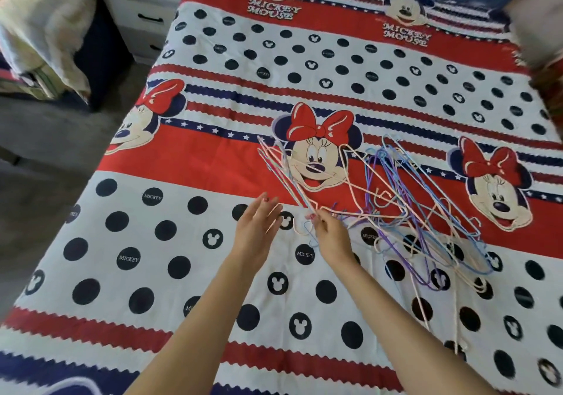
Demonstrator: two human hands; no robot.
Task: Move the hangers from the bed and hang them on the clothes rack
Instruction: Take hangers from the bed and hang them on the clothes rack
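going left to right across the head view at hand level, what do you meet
left hand → right hand, its grip pinching a hanger → pile of hangers → Minnie face print on the bedspread

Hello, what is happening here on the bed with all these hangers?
A person is gathering wire hangers from a bed with a cartoon-print cover. The right hand pinches a few hangers at their hook end, partly lifted. The left hand is open beside it, holding nothing. A tangled pile of hangers lies to the right on the cover. No clothes rack is in view, so nothing is hung yet.
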